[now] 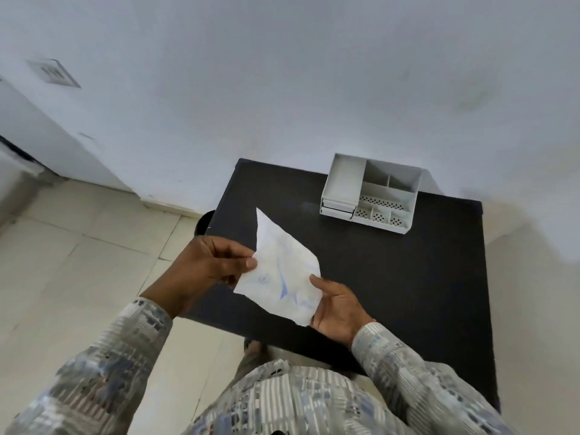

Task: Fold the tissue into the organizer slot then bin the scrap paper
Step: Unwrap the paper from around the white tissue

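Note:
A creased white sheet with faint blue marks (280,271) is held in the air above the near left part of the black table (392,277); I cannot tell whether it is the tissue or the scrap paper. My left hand (204,265) pinches its left edge between thumb and fingers. My right hand (337,306) supports its lower right corner from below. A grey organizer (372,191) with several open compartments and two small drawers stands at the table's far side, apart from both hands. Its slots look empty.
A dark round bin (205,221) stands on the tiled floor just left of the table, mostly hidden by the table's edge. A white wall runs behind the table. Pale floor tiles lie to the left.

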Tool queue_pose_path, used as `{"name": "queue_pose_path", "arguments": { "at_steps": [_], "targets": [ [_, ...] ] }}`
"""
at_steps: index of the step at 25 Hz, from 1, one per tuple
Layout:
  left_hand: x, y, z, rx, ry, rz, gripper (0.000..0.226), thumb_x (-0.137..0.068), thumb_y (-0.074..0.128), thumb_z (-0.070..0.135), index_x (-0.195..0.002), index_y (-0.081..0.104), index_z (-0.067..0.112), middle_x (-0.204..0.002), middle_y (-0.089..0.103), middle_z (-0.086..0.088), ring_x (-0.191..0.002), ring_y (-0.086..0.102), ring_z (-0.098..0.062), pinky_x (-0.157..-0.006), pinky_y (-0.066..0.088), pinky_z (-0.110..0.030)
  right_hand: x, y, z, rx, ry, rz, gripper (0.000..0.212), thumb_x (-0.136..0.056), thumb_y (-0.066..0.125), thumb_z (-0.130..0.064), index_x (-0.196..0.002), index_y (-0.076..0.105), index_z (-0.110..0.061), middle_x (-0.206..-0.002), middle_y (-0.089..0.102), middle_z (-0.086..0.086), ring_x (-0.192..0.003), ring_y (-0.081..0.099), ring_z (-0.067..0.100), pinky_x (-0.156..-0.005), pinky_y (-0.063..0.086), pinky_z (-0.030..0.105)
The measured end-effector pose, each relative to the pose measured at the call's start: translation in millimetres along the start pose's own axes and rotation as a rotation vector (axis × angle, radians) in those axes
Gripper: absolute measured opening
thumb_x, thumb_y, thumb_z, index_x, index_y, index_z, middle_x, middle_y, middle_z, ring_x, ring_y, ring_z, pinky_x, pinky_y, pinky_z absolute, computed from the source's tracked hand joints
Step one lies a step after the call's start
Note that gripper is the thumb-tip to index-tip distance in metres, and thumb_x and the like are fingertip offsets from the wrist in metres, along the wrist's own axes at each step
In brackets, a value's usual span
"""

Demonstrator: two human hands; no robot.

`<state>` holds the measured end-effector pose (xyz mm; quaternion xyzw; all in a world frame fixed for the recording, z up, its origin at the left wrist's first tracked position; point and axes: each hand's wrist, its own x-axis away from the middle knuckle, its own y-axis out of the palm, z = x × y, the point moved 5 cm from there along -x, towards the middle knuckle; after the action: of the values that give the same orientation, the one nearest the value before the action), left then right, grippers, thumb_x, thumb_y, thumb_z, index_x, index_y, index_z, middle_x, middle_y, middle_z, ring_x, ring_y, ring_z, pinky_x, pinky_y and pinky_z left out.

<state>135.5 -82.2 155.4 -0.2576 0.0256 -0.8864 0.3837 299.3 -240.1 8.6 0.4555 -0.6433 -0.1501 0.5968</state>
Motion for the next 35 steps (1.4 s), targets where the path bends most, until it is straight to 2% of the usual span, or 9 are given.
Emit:
{"name": "queue_pose_path", "arguments": {
  "at_steps": [5,9,12,13,16,22,28,33,35],
  "targets": [
    [-15.4,-31.5,-4.5,-0.115,0.022,-0.248,0.018,-0.082,0.084,0.002,-0.073,0.085,0.018,-0.077,0.082,-0.004,-0.073,0.075,-0.015,-0.071,0.06,-0.026,-52.2,4.4,35.1,-0.075,0.043,0.041,0.055,-0.094,0.071,-0.018,-0.145,0.059,-0.001,-0.147,0.061,0.024,-0.144,0.05,0.043,-0.123,0.035,0.055],
    [-51.2,-64.8,-36.8,-0.126,-0.065,-0.232,0.019,-0.09,0.078,0.006,-0.078,0.084,0.019,-0.081,0.082,-0.004,-0.076,0.076,-0.017,-0.073,0.059,-0.031,-81.2,18.9,43.5,-0.068,0.018,0.122,0.052,-0.096,0.071,-0.015,-0.146,0.059,-0.005,-0.146,0.063,0.023,-0.137,0.057,0.043,-0.121,0.037,0.062],
    [-76.3,-79.8,-72.5,0.024,-0.249,-0.203,0.022,-0.099,0.069,0.034,-0.112,0.08,0.019,-0.106,0.084,-0.004,-0.098,0.08,-0.026,-0.086,0.061,-0.041,-98.0,25.8,44.0,-0.063,-0.055,0.172,0.044,-0.101,0.063,-0.01,-0.145,0.059,-0.006,-0.143,0.065,0.021,-0.135,0.061,0.041,-0.119,0.039,0.063],
    [-83.1,-83.2,-80.9,-0.018,-0.267,-0.152,0.028,-0.096,0.072,0.041,-0.111,0.079,0.019,-0.103,0.085,-0.002,-0.095,0.08,-0.025,-0.084,0.062,-0.039,-102.4,25.9,43.0,-0.039,-0.076,0.176,0.043,-0.102,0.062,-0.011,-0.145,0.059,-0.006,-0.144,0.065,0.021,-0.135,0.061,0.04,-0.118,0.039,0.063],
    [-107.6,-93.9,-87.6,-0.521,-0.066,-0.012,0.022,-0.084,0.088,0.035,-0.078,0.077,0.017,-0.072,0.076,0.005,-0.065,0.071,-0.015,-0.062,0.053,-0.023,-124.6,19.6,40.7,-0.03,-0.081,0.272,0.043,-0.102,0.066,-0.026,-0.14,0.064,-0.009,-0.139,0.069,0.018,-0.13,0.065,0.039,-0.116,0.043,0.062],
    [-118.1,-66.7,-97.0,-0.021,-0.323,-0.291,0.006,-0.086,0.084,0.006,-0.09,0.08,0.003,-0.071,0.074,-0.007,-0.061,0.068,-0.016,-0.059,0.06,-0.023,-145.5,-0.1,56.1,-0.076,-0.039,0.487,0.035,-0.097,0.072,-0.023,-0.126,0.069,-0.003,-0.128,0.074,0.022,-0.123,0.068,0.044,-0.109,0.05,0.063],
    [-137.2,-65.1,-99.0,-0.216,-0.22,-0.214,0.008,-0.085,0.088,0.012,-0.086,0.081,0.008,-0.069,0.075,-0.004,-0.059,0.069,-0.012,-0.06,0.061,-0.022,-143.8,-12.3,58.8,-0.127,-0.061,0.507,0.03,-0.1,0.068,-0.022,-0.124,0.07,-0.006,-0.126,0.076,0.02,-0.121,0.07,0.041,-0.11,0.049,0.063],
    [-132.8,-54.3,-99.9,0.003,-0.271,-0.315,0.01,-0.083,0.085,0.008,-0.093,0.082,0.005,-0.075,0.079,-0.008,-0.062,0.072,-0.016,-0.06,0.062,-0.023,-145.3,-24.2,58.5,-0.049,-0.049,0.61,0.034,-0.099,0.068,-0.014,-0.132,0.066,-0.005,-0.128,0.074,0.022,-0.119,0.07,0.044,-0.104,0.052,0.066],
    [-133.8,-54.4,-108.9,-0.095,-0.265,-0.339,0.008,-0.084,0.086,0.008,-0.091,0.082,0.005,-0.077,0.08,-0.01,-0.063,0.072,-0.018,-0.062,0.064,-0.026,-144.8,-27.8,56.7,-0.017,-0.071,0.636,0.034,-0.099,0.067,-0.011,-0.132,0.066,-0.006,-0.128,0.074,0.022,-0.119,0.07,0.043,-0.103,0.053,0.066]
  ]
}}
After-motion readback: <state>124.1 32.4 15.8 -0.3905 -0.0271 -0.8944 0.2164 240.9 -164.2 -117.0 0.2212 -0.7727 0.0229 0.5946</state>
